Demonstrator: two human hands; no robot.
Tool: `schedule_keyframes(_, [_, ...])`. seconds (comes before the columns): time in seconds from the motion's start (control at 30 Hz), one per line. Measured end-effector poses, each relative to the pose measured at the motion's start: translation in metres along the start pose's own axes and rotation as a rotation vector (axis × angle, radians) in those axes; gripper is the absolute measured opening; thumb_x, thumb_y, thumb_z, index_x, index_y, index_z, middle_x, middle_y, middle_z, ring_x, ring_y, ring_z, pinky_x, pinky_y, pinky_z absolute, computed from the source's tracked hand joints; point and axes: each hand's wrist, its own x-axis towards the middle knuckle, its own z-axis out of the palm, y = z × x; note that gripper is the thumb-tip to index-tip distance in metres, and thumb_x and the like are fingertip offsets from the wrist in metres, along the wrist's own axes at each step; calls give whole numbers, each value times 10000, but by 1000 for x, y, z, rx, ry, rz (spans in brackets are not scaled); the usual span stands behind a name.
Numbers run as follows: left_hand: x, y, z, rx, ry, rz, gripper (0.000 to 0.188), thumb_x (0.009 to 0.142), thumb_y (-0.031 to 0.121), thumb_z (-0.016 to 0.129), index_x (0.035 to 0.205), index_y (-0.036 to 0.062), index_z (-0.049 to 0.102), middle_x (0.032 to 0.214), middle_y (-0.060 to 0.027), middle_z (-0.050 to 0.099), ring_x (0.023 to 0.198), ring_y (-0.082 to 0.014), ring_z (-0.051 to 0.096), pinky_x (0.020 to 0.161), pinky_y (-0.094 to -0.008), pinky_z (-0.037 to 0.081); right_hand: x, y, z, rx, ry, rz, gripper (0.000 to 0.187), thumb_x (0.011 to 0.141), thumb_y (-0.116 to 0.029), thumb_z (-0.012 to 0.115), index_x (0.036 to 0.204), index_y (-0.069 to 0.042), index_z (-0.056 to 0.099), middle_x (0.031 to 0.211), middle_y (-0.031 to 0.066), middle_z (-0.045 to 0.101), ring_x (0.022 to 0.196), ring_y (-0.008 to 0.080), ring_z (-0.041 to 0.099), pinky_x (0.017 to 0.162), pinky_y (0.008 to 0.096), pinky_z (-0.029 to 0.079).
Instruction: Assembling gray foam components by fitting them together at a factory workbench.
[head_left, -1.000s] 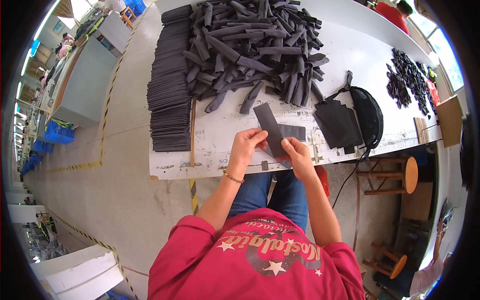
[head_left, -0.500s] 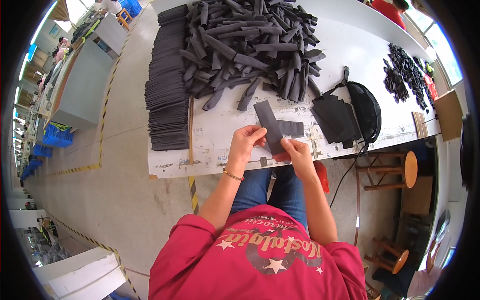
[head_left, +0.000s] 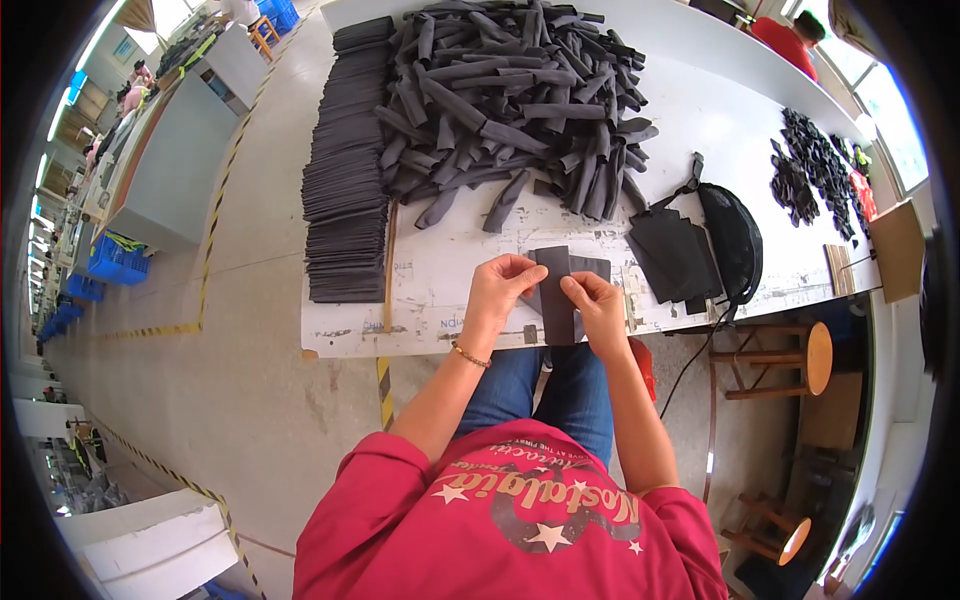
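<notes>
Just above the front edge of the white table (head_left: 450, 260), a dark grey fabric strip (head_left: 558, 310) hangs between my hands, its long side running away from me. My left hand (head_left: 500, 292) pinches its left edge near the far end between thumb and fingers. On the opposite edge, my right hand (head_left: 597, 308) closes its thumb and fingers. Partly covered by my hands, another dark grey strip (head_left: 592, 267) lies on the table behind. Farther back is a loose heap of rolled dark fabric pieces (head_left: 500, 110), beside a long, neat stack of flat dark pieces (head_left: 345, 190).
Right of my hands lie several flat dark panels (head_left: 675, 255) beside a black pouch (head_left: 733, 240) with a strap. Small black pieces (head_left: 815, 165) are heaped at the far right. A wooden stool (head_left: 775, 360) stands beyond the table's front edge, and a person in red (head_left: 785, 42) is behind the partition.
The strip has turned from a slant to nearly straight and come closer to me. My left hand has moved right and my right hand up a little, both still pinching it.
</notes>
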Motion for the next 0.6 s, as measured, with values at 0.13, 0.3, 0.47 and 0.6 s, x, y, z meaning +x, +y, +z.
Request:
schedule_keyframes(0.13, [-2,3,-2,-38,-11,-11,136,819,91,744,875,-17,682,714,-31,639,621,-88,565,609,-220,456,1,-11,-7,101,-102,133,251,941,-253,634,1013,-19,686,844,-16,652,771,58,569,696,214,454])
schedule_keyframes(0.3, [-6,6,1,-116,-227,19,90,846,46,702,892,-28,681,757,-57,655,675,-135,618,662,-251,503,6,0,-10,511,-243,253,218,939,-248,634,1038,-54,650,902,-9,658,789,71,597,701,221,470])
schedule_keyframes(0.47, [-5,5,-3,-192,-284,0,102,861,58,695,911,-30,676,804,-60,663,720,-139,629,683,-253,512,1,7,-3,668,-230,195,134,924,-188,655,979,-67,649,870,-22,650,752,54,581,669,200,452])
schedule_keyframes(0.6, [1,2,-2,39,-127,112,173,907,147,664,949,-21,676,798,-34,657,680,-109,597,626,-230,470,-3,8,1,353,-109,111,97,920,-141,653,939,-46,661,824,-41,639,732,34,555,664,185,434])
